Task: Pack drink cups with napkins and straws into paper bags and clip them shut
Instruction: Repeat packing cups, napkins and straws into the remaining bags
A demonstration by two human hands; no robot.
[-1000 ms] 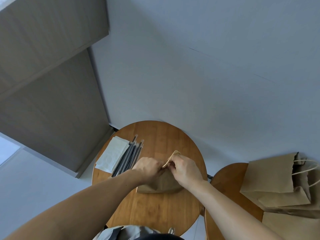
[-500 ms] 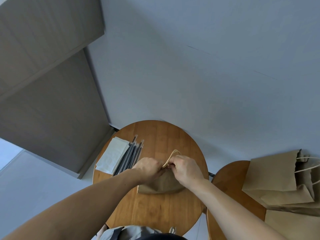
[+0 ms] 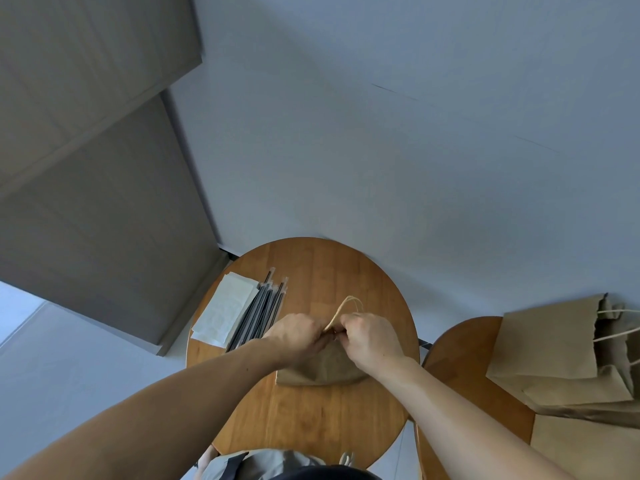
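Round table (image 3: 311, 414): left hand (image 3: 294, 336), right hand (image 3: 370, 341) pinch one paper bag (image 3: 322, 368)

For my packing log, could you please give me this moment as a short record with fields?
bag in work: paper bag on the round table, its handle poking out beyond the hands
left hand: left hand pinches the bag's top
right hand: right hand pinches the bag's top, facing the left
supplies: napkins and wrapped straws side by side near the table's left edge
side table: side table on the right, spare bags lying on it
clip: none visible
cups: none visible
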